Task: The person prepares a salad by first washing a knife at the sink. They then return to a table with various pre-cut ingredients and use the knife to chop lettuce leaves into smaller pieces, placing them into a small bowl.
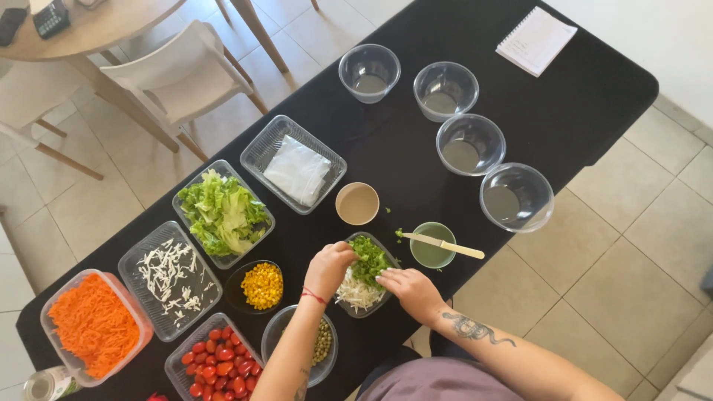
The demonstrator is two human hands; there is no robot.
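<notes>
On the black tablecloth (445, 148), near the front edge, sits a clear rectangular container (364, 286) with chopped green herbs over white shreds. The left hand (329, 269), a red thread at its wrist, has its fingers bunched down into the herbs, pinching some; the right hand (411, 289) lies flat against the container's right rim, fingers together. Just right of it a green bowl (433, 249) carries a knife (443, 245) across its rim, and a beige cup (357, 203) stands behind. Left of the hands crowd a bowl of corn (261, 286), peas (322, 343), cherry tomatoes (220, 364), grated carrot (93, 324), white shreds (171, 276), lettuce (221, 212) and a tray holding a white packet (297, 169). Four empty clear bowls (470, 144) and a notepad (535, 39) lie farther back. Beyond are beige floor tiles, a white chair (178, 74) and a round wooden table (96, 30).
</notes>
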